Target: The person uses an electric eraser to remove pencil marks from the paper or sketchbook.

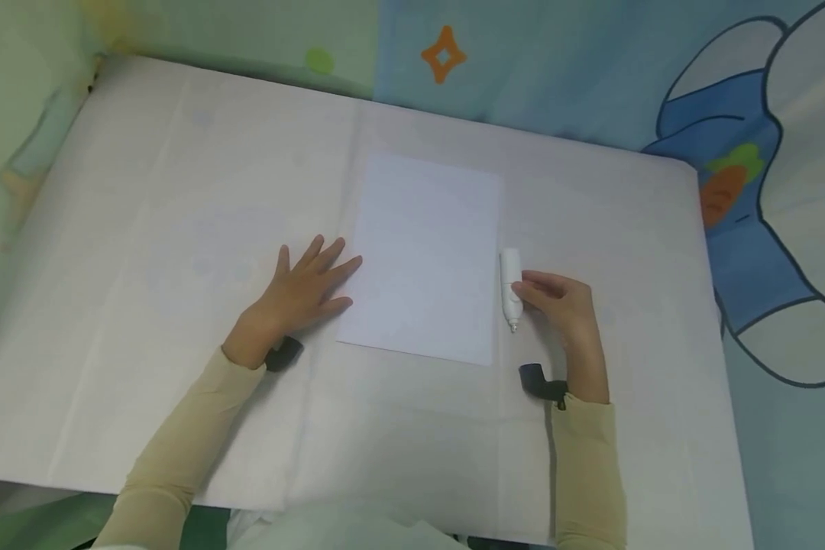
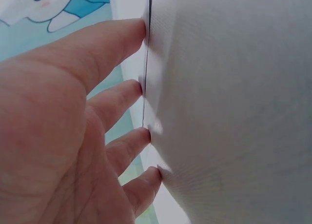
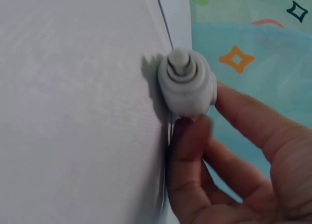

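In the head view a blank white sheet of paper lies on the covered table. My left hand is spread flat to the left of it, with the nearest fingertips at its left edge. The left wrist view has several of these fingertips touching the white surface. Just off the paper's right edge is a white pen-shaped tool, its narrow tip pointing towards me. My right hand pinches its side between thumb and fingers. Up close in the right wrist view, the tool shows a small rounded nub inside a ringed nozzle.
A white cloth with fold lines covers the table. Behind it and to the right hangs a printed curtain with a cartoon figure and a carrot. Dark wrist-worn cameras sit at both cuffs.
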`<action>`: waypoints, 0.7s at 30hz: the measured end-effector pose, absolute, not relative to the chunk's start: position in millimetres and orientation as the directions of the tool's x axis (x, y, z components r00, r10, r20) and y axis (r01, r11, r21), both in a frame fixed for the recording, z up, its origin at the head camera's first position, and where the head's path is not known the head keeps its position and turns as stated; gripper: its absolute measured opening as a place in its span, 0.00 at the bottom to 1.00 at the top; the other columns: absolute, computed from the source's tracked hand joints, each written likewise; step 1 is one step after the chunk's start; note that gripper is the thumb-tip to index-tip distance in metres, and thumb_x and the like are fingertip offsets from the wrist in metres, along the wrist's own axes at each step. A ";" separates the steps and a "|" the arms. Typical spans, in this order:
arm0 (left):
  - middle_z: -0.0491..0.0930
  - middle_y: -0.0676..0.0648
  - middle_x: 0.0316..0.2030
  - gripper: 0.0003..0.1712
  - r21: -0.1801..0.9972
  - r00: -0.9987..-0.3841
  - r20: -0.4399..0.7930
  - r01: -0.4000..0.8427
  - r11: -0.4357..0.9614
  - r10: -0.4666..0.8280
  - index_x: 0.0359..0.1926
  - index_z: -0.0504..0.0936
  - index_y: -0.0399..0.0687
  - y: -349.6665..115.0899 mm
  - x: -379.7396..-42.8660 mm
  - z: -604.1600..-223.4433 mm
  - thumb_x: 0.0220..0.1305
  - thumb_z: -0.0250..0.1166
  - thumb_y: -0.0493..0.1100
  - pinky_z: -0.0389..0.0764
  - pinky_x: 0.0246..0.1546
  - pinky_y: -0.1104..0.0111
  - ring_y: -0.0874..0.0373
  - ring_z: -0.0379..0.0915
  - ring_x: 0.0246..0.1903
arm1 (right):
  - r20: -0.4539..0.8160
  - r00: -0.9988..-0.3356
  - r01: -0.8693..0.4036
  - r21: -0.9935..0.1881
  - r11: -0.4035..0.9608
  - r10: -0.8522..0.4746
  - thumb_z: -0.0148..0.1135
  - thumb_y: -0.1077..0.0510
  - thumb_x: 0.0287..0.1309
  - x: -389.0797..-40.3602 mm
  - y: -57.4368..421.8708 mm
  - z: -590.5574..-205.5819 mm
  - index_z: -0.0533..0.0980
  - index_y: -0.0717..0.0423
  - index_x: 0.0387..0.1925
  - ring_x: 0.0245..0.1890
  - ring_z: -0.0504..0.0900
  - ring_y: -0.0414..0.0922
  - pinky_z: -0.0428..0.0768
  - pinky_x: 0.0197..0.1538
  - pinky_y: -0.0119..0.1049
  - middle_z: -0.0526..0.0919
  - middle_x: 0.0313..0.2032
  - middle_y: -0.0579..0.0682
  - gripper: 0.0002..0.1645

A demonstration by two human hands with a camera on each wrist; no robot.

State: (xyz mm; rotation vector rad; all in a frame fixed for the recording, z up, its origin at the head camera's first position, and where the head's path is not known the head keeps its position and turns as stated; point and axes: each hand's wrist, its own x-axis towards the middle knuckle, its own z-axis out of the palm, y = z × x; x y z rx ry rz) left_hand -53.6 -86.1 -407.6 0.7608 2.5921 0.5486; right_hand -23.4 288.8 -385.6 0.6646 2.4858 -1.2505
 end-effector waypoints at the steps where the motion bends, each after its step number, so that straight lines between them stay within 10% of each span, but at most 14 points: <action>1: 0.46 0.41 0.76 0.36 0.460 -0.780 -0.247 0.428 0.778 0.575 0.75 0.57 0.51 -86.1 -54.1 -408.1 0.71 0.55 0.53 0.36 0.65 0.32 0.40 0.33 0.75 | -0.438 -0.863 0.501 -0.677 0.538 0.253 0.67 0.47 0.60 -23.5 288.6 -384.8 0.73 0.61 0.62 0.46 0.75 0.36 0.72 0.53 0.30 0.80 0.53 0.56 0.34; 10: 0.46 0.40 0.76 0.36 0.452 -0.780 -0.269 0.416 0.789 0.565 0.75 0.56 0.51 -87.2 -55.8 -409.4 0.71 0.55 0.53 0.36 0.66 0.32 0.40 0.34 0.75 | -0.415 -0.901 0.404 -0.693 0.598 0.127 0.63 0.48 0.63 -24.9 287.4 -384.5 0.70 0.65 0.64 0.48 0.75 0.40 0.71 0.45 0.23 0.76 0.56 0.64 0.35; 16: 0.47 0.40 0.76 0.36 0.455 -0.786 -0.268 0.407 0.792 0.557 0.76 0.56 0.51 -86.9 -55.2 -408.1 0.72 0.54 0.54 0.37 0.66 0.32 0.39 0.35 0.75 | -0.385 -0.914 0.372 -0.677 0.635 0.126 0.60 0.47 0.65 -25.3 287.9 -389.8 0.70 0.65 0.64 0.57 0.74 0.55 0.72 0.56 0.40 0.77 0.57 0.64 0.34; 21: 0.40 0.38 0.77 0.45 0.478 -0.808 -0.272 0.358 0.802 0.523 0.78 0.45 0.50 -84.0 -57.8 -408.1 0.70 0.52 0.62 0.33 0.67 0.35 0.36 0.25 0.75 | 0.038 -0.997 0.023 -0.726 0.688 0.073 0.61 0.61 0.65 -21.2 285.0 -388.7 0.77 0.68 0.54 0.49 0.79 0.53 0.76 0.57 0.36 0.82 0.47 0.65 0.19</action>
